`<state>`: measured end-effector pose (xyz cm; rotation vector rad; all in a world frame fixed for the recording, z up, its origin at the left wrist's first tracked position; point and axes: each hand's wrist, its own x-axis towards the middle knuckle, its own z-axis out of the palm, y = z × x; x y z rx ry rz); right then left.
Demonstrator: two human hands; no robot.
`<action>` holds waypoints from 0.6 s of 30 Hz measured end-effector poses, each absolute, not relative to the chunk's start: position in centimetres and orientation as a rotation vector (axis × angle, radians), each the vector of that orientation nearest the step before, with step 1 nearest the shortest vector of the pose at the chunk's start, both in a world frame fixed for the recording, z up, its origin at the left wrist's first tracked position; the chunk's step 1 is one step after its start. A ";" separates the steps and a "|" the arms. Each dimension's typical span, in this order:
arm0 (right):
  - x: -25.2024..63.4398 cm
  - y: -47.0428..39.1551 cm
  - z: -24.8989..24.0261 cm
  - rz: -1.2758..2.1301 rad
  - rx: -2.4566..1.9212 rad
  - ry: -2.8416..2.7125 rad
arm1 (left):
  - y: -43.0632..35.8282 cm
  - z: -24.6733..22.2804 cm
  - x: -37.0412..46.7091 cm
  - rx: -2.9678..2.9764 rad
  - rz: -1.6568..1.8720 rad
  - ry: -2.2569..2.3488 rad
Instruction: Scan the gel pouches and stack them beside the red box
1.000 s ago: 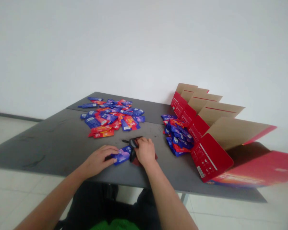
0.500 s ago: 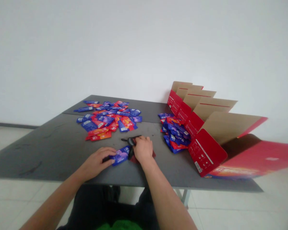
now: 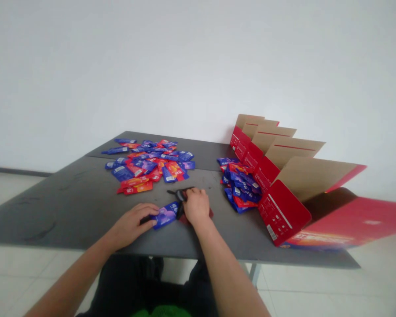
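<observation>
My left hand [image 3: 133, 223] grips the left end of a blue packet [image 3: 166, 215] with a purple print, lying near the table's front edge. My right hand [image 3: 197, 204] is closed on a black tool [image 3: 180, 196] whose front part meets the packet's right end. What kind of tool it is cannot be made out. Under my right hand a dark red flat piece [image 3: 211, 213] shows in part.
Many blue and red packets [image 3: 148, 164] are spread over the grey table [image 3: 82, 198] at the back left. A second heap [image 3: 240, 182] lies right of centre, beside a row of open red cartons [image 3: 279, 211] with raised flaps.
</observation>
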<state>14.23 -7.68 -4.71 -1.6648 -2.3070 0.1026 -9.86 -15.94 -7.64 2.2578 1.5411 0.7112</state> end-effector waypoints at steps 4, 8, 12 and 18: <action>14.8 -7.6 -2.9 0.091 -1.682 -2.277 | -15.9 -7.8 -10.0 2.276 0.694 1.528; 10.7 -11.7 -3.8 0.064 -1.369 -2.352 | -15.7 -8.4 -10.2 2.282 0.699 1.553; 10.3 -12.1 -5.7 0.130 -1.358 -2.368 | -15.8 -8.3 -10.2 2.276 0.677 1.569; 15.6 -7.3 -4.0 0.135 -1.729 -2.219 | -15.9 -7.8 -10.0 2.273 0.670 1.528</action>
